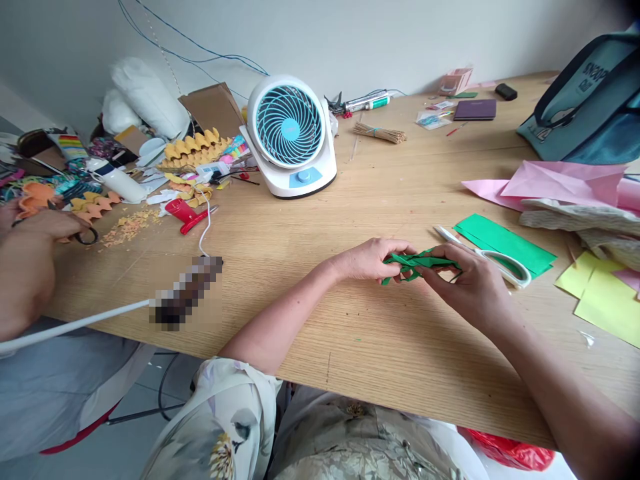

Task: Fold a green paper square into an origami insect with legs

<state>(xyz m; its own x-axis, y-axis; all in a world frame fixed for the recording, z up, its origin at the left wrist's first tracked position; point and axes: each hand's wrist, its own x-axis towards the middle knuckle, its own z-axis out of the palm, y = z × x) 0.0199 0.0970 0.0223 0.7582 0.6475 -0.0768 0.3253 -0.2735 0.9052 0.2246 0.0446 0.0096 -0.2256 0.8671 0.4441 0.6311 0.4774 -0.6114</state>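
Both my hands hold a bundle of cut green paper strips (411, 264) just above the wooden table. My left hand (367, 259) pinches its left end, thumb and fingers closed around it. At the other end, my right hand (470, 283) grips the paper between thumb and fingers. Loose strip ends hang below. Beside my right hand lie white-handled scissors (517, 272), partly hidden by that hand. They rest against folded green paper sheets (505, 243).
A white fan (300, 180) stands at the back middle. Yellow paper (607, 300), pink paper (560, 183) and a teal bag (590, 100) are on the right. At left, a co-worker's hand (45, 223) holds dark-handled scissors near orange paper; a red glue gun (187, 215) lies nearby.
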